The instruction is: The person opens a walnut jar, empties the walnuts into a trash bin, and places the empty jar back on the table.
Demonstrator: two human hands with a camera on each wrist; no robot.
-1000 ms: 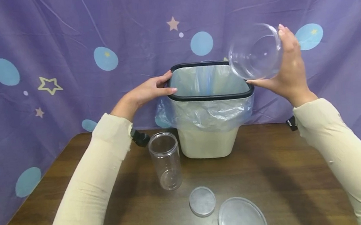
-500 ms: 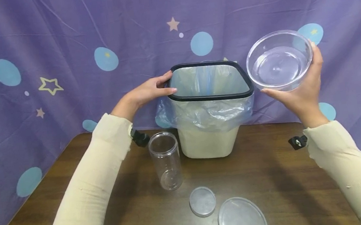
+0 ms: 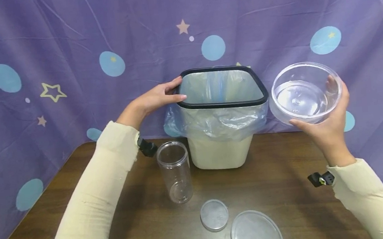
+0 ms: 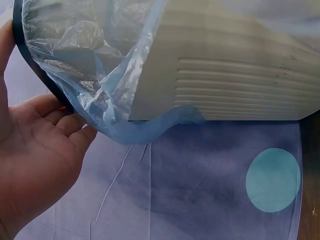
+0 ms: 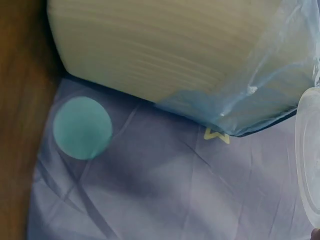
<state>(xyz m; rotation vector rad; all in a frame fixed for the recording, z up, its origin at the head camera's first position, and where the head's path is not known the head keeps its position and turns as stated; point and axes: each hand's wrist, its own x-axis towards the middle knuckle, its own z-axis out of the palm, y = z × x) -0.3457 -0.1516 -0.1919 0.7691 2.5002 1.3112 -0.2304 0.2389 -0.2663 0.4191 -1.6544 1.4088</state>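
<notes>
My left hand (image 3: 155,99) grips the black rim of the off-white trash bin (image 3: 217,155) at its left side, thumb on top. In the left wrist view, curled fingers (image 4: 52,110) lie under that rim. A bluish clear trash bag (image 3: 226,125) lines the bin and folds over the outside. To the right of the bin, my right hand (image 3: 333,132) holds a clear round plastic container (image 3: 298,99) in the air, its mouth upward and tilted toward me. I see nothing inside the container. Only its edge (image 5: 310,155) shows in the right wrist view.
A tall clear jar (image 3: 176,175) without a lid stands left of the bin on the wooden table (image 3: 289,202). Two greyish lids, one small (image 3: 214,215) and one large (image 3: 256,232), lie in front. A purple curtain (image 3: 141,32) hangs behind.
The right hand has swung the container from tipped over the bin's right side to mouth-up, then moved it right and lower. The left hand stays on the rim.
</notes>
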